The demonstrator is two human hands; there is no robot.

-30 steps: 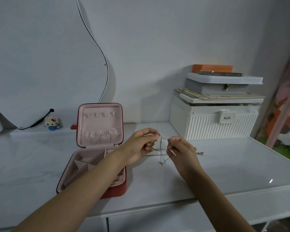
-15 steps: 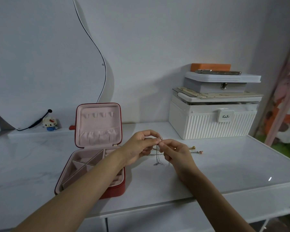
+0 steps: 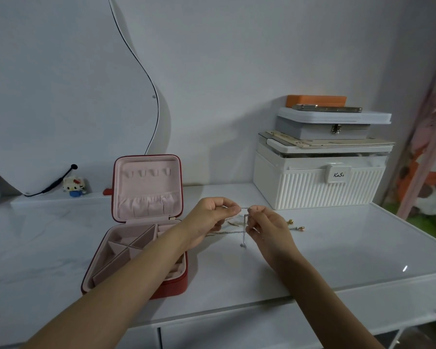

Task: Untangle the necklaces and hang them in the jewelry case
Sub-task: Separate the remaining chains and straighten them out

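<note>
- Both hands are up over the white table (image 3: 337,248), working the necklaces (image 3: 243,231) between them.
- Left hand (image 3: 208,222) is pinching a thin chain at its fingertips, fingers curled in around it.
- Right hand (image 3: 267,230) pinches the same short stretch of chain just beside the left one, so a little bit runs taut between the two.
- The rest of the chains hang down and trail onto the table under the hands, one strand dangling straight down with a tiny piece at the end. Couple of gold-ish beads (image 3: 296,225) lie on the table to the right of the right hand.
- Red jewelry case (image 3: 146,222) sits open on the left, lid upright, pink lining, small hooks up top and a gathered pocket below. Left forearm crosses over its tray.
- Behind on the right: a white ribbed box (image 3: 317,182) with a grey box (image 3: 332,124) stacked on it.
- Little toy figure (image 3: 73,185) back left, by the mirror (image 3: 61,91).
</note>
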